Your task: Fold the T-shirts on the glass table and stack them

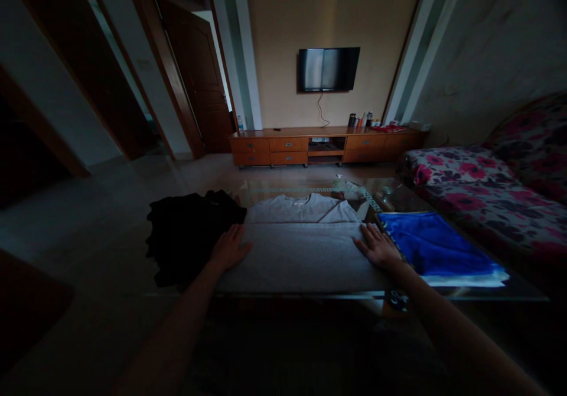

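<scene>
A grey T-shirt [301, 254] lies on the glass table [525, 289] in front of me, its lower part folded up toward the neckline. My left hand [230, 248] rests flat on the left side of the fold, fingers stretched out. On the right side of the shirt, my right hand [376, 247] lies palm down with its fingers apart. Left of the shirt is a heap of black clothing [188, 236], close to my left hand. A folded blue garment [438, 242] with a white layer under it lies to the right.
Beyond the table stands a long wooden TV cabinet [287, 145] with several bottles [361, 120] on top. A television [328, 70] hangs on the wall above. A flowered sofa [469, 189] is at the right. A wooden door [195, 71] stands ajar at the left.
</scene>
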Tool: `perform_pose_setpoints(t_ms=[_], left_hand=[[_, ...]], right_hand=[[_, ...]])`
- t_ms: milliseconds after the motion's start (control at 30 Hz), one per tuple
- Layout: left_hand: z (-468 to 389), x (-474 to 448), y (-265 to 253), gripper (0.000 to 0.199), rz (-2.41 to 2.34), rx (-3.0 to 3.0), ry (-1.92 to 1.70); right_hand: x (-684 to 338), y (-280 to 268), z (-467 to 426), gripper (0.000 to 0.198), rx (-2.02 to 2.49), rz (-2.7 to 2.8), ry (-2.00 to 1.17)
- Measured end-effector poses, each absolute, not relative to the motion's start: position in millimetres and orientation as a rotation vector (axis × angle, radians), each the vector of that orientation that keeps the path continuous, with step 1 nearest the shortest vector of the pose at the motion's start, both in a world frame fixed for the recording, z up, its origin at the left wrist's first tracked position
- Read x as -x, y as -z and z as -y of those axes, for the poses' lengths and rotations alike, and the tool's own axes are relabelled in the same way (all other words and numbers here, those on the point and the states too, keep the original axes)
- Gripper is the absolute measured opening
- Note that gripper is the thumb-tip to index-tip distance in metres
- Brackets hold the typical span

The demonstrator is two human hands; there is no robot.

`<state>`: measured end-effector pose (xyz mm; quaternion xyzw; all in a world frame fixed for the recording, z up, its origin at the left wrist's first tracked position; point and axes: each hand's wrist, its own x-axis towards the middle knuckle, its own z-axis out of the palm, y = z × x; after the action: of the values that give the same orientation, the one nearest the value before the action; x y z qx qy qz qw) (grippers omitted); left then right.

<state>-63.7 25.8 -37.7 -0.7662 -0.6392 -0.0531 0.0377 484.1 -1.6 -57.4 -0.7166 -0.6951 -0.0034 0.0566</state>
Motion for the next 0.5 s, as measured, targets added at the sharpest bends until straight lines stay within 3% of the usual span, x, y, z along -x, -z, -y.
perform_pose_setpoints(t_ms=[167, 500], left_hand=[[-12, 51, 29, 0.06, 1.848, 2.303, 0.284], [10, 39, 29, 0.057, 1.722, 2.482, 0.273]], right_hand=[[-461, 40, 14, 0.076, 2.273, 1.989, 0.073], [-433, 44, 42, 0.079, 2.209, 2.079, -0.037]])
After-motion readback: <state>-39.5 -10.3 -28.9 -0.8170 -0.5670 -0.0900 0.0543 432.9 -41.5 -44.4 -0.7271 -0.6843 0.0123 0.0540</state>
